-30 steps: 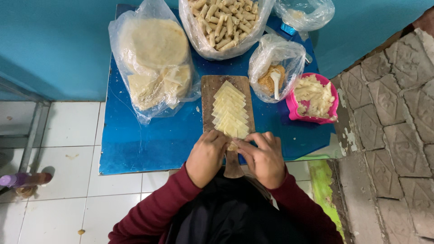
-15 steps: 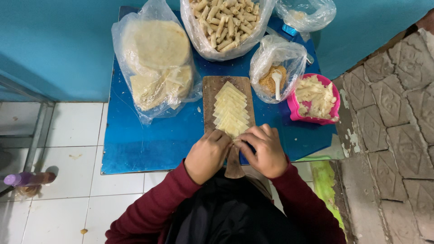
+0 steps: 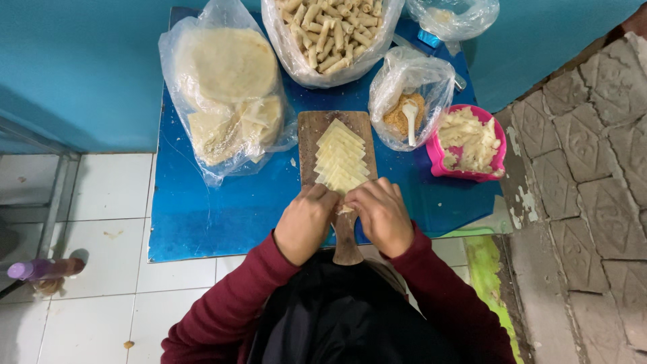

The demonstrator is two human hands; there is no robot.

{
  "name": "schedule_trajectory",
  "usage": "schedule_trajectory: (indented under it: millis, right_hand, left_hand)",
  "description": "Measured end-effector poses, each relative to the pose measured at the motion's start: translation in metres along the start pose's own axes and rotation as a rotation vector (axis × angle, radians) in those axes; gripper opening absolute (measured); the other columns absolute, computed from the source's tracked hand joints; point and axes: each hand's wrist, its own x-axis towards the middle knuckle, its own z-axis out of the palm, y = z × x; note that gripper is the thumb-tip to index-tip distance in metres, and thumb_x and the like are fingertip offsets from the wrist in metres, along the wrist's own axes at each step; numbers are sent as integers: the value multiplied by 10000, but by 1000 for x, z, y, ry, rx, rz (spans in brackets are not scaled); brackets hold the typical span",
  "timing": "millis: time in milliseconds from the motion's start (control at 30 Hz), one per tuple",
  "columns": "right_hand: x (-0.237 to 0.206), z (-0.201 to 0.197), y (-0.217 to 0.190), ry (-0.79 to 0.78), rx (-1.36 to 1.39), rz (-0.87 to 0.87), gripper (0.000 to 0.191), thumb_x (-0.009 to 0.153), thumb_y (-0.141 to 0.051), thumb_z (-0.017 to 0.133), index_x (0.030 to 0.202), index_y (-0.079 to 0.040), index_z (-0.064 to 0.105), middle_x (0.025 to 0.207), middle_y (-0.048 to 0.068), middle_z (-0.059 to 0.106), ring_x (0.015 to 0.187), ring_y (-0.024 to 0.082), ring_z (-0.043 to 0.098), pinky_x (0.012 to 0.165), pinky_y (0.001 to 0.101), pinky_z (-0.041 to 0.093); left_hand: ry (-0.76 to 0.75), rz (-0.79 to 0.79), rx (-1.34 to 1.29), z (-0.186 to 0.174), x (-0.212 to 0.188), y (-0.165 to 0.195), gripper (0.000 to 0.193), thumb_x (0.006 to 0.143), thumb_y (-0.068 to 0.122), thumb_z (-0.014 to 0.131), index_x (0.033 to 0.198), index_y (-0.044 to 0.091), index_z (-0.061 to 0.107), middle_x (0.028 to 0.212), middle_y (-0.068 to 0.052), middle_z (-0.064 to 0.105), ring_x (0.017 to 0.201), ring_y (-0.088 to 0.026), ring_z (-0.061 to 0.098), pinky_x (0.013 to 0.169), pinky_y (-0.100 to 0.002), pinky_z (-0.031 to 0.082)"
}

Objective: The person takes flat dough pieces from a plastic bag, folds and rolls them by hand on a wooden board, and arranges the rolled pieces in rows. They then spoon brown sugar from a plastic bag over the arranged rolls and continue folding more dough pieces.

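Pastry wrappers (image 3: 340, 158) fanned on your wooden board (image 3: 317, 131), your left hand (image 3: 304, 222) and right hand (image 3: 381, 217) side by side, fingers curled, pinching the nearest sheet at the stack's near end.

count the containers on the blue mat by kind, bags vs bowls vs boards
Plastic bags: 4 (flat rounds, rolls, crumbs with spoon, top corner bag)
Pink bowls: 1
Wooden boards: 1
Total: 6
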Motion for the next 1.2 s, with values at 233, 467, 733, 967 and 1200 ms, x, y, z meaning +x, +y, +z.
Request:
schedule_trajectory:
  millis: [233, 467, 733, 967, 1200]
  right_hand:
    - [0, -6, -3, -15, -20, -42, 51, 913, -162, 701, 941, -123, 718, 958, 16, 672, 913, 260, 567, 783, 393, 388]
    - [13, -2, 19, -113, 206, 131, 61, 863, -171, 771, 876, -140, 720, 855, 5, 647, 833, 239, 546, 775, 360, 426]
    - [6, 5, 2, 8, -24, 66, 62, 877, -101, 710, 923, -142, 695, 927, -8, 677, 904, 257, 559, 790, 393, 373]
    - [6, -1, -3, -10, -69, 24, 47, 878, -160, 723, 920, -142, 713, 922, -6, 674, 904, 252, 562, 772, 408, 359]
    - [13, 5, 8, 11, 19, 84, 26, 886, -169, 737, 882, -146, 725, 900, 13, 661, 874, 271, 548, 777, 394, 404]
  left_hand:
    - [-14, 64, 112, 5, -1, -4, 195, 798, 15, 664, 992, 36, 668, 903, -138, 646, 906, -351, 643, 786, -431, 528]
    - [-118, -276, -203, 4, 13, -15, 48, 882, 86, 665, 911, 99, 700, 868, -93, 720, 825, -322, 711, 720, -424, 552]
    - [12, 15, 56, 7, 8, -8, 188, 750, -4, 666, 927, 56, 679, 870, -122, 649, 890, -341, 634, 799, -434, 517]
    - [5, 56, 77, 6, 9, -10, 232, 770, 14, 683, 999, 49, 682, 887, -129, 654, 902, -345, 633, 803, -430, 515]
    - [71, 7, 37, 9, 13, -14, 81, 802, 17, 695, 861, 61, 662, 850, -142, 642, 869, -350, 627, 797, -443, 509]
